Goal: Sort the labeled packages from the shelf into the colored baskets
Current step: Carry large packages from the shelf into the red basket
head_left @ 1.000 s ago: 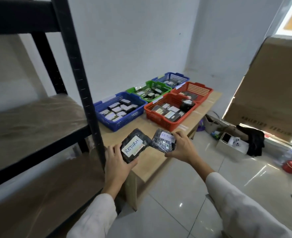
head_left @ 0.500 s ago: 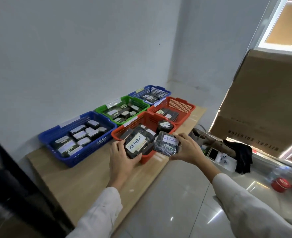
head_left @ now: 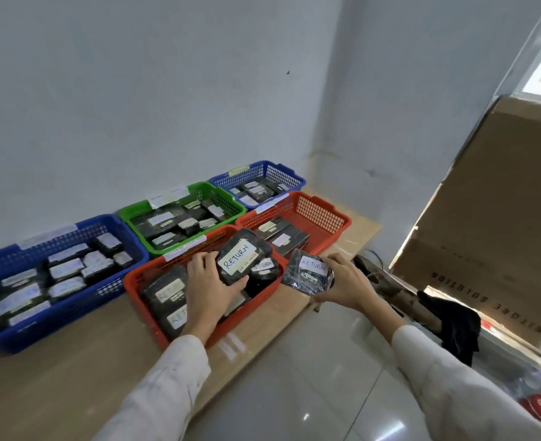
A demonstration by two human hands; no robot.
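As left hand advances, its package (RETURN) now overhangs red basket.

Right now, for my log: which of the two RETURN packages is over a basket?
The left package, gripped by the left hand, over the near red basket. The right hand holds the right package outside, past its right rim.

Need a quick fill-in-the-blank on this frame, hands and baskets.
1. The left hand holds a package labeled ____.
2. That package is over the near basket, whose colour is ____.
3. The right hand holds a second package to the ____ of that basket.
Missing words: RETURN; red; right.
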